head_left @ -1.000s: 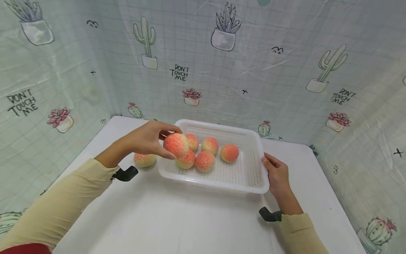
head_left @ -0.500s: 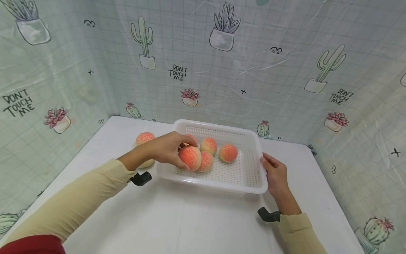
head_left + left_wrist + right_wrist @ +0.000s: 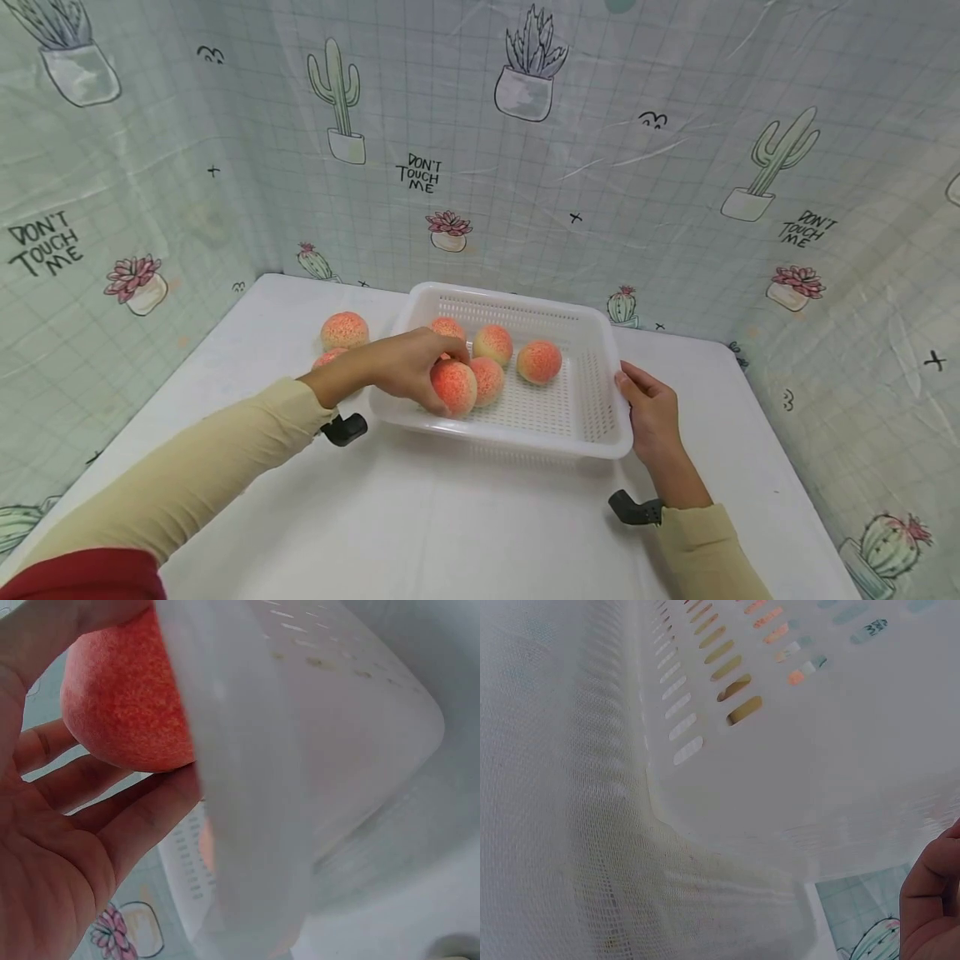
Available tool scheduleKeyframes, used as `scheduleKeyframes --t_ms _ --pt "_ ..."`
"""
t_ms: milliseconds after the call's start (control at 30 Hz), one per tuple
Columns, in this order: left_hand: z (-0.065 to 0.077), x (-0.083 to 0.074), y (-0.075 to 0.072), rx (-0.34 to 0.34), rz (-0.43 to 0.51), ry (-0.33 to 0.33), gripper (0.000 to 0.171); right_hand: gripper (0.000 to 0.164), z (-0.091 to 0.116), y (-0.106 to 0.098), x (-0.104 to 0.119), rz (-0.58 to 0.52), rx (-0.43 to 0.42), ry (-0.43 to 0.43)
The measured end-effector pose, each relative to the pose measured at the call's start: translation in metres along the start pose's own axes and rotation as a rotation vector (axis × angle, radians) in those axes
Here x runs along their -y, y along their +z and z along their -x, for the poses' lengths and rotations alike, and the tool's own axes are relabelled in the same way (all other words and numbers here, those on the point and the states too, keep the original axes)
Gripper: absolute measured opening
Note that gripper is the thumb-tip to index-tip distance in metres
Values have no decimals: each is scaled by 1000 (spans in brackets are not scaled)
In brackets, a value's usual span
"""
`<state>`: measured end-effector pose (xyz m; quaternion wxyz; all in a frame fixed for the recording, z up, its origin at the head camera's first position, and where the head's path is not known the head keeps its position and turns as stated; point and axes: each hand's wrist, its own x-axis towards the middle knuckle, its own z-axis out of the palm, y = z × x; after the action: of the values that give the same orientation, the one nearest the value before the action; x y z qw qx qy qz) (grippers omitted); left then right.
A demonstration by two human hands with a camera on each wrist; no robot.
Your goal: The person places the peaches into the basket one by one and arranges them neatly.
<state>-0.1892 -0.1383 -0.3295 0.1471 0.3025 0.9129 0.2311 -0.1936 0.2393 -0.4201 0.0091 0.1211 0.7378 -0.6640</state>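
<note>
My left hand (image 3: 414, 367) reaches over the left side of a white perforated plastic basket (image 3: 555, 425) and grips a red-and-yellow peach (image 3: 454, 388) between thumb and fingers. In the left wrist view the same peach (image 3: 127, 694) sits in the fingers right at the basket's rim (image 3: 232, 735). Several other peaches lie inside, among them one at the right (image 3: 539, 362) and one in the middle (image 3: 492, 344). My right hand (image 3: 654, 410) holds the basket's right rim, thumb on top. In the right wrist view, only part of that hand (image 3: 934, 900) shows beside the basket wall (image 3: 817, 765).
Left of the basket, a peach (image 3: 345, 331) rests on the white tabletop (image 3: 450, 525). Another peach (image 3: 328, 357) there is partly hidden behind my left wrist. A cactus-print curtain (image 3: 480, 125) stands behind the table and along both sides.
My left hand has carried the peach rightward and down, from over the basket's left rim to inside it. The right hand stays on the rim and the basket stays put.
</note>
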Motion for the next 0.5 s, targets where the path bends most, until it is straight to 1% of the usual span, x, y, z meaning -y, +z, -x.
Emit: scheduleKeyframes --t_ms 100,267,500 --pt "-4 3 3 14 -9 9 60 52 0 0 -1 -1 -3 5" --pt "-8 4 7 53 -23 -7 58 49 -1 1 -2 -13 -8 8" --pt "-12 3 8 108 -52 -17 64 51 -1 0 0 3 -6 -5"
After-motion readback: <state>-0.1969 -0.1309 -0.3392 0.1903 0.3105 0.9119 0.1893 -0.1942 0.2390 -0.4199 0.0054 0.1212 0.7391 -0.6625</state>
